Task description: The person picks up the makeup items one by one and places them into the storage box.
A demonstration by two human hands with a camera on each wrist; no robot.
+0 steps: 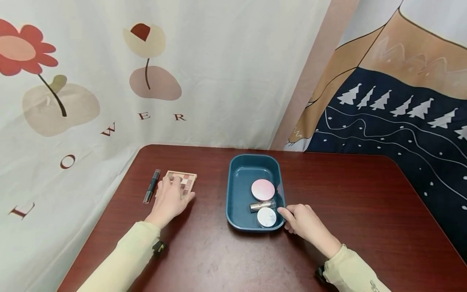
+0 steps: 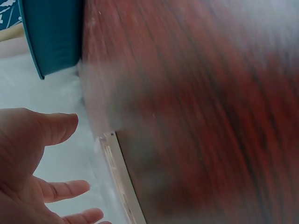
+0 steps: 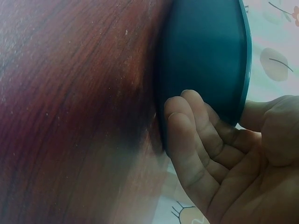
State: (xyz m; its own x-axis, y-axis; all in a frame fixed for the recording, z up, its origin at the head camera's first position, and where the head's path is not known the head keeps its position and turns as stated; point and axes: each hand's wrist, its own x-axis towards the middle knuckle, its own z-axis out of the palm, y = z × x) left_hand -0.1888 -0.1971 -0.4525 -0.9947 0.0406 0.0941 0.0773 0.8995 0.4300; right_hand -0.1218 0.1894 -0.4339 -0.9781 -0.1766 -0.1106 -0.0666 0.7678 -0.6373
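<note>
My left hand (image 1: 169, 200) reaches over an eyeshadow palette (image 1: 188, 181) on the left of the table, its fingers covering part of the pans. In the left wrist view the thumb and fingers are spread apart, with the edge of the palette (image 2: 125, 179) just beyond them. On the right, my right hand (image 1: 304, 223) grips the near right corner of a blue tray (image 1: 238, 194). Its thumb lies at the rim while the fingers press on the outer wall (image 3: 205, 51). Inside the tray are a pink round compact (image 1: 263, 189), a lipstick tube (image 1: 260, 205) and a white round compact (image 1: 266, 217).
A dark double-ended pen-like stick (image 1: 151, 186) lies left of the palette. The reddish-brown wooden table (image 1: 350, 186) backs onto a printed curtain (image 1: 226, 81). Some table surface separates the palette from the tray.
</note>
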